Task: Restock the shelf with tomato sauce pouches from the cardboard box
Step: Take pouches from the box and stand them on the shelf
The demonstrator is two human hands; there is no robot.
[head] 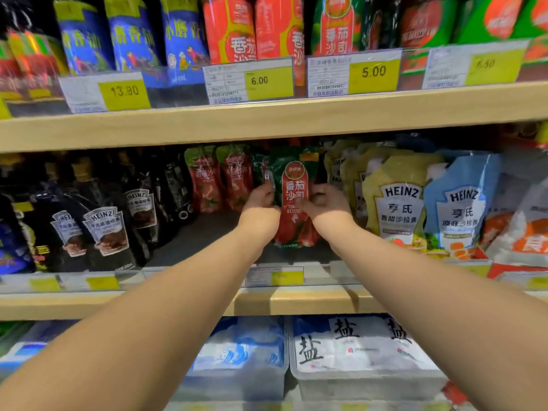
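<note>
- The tomato sauce pouch [293,185] was upright on the middle shelf [311,301], a little back from its front edge;
- the left hand [261,200] gripped the pouch's left side, fingers curled round it; the right hand [324,203] clamped the right side likewise;
- similar red pouches [207,179] stood nearer the back; yellow Heinz pouches [397,203] stood just to the right.

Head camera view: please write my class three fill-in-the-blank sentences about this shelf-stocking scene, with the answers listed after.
1. The left hand and right hand hold the tomato sauce pouch on the ____ shelf.
2. The yellow Heinz pouch stands to the held pouch's ____.
3. The price tag under the blue bottles reads ____.

Answers: middle; right; 13.90
</note>
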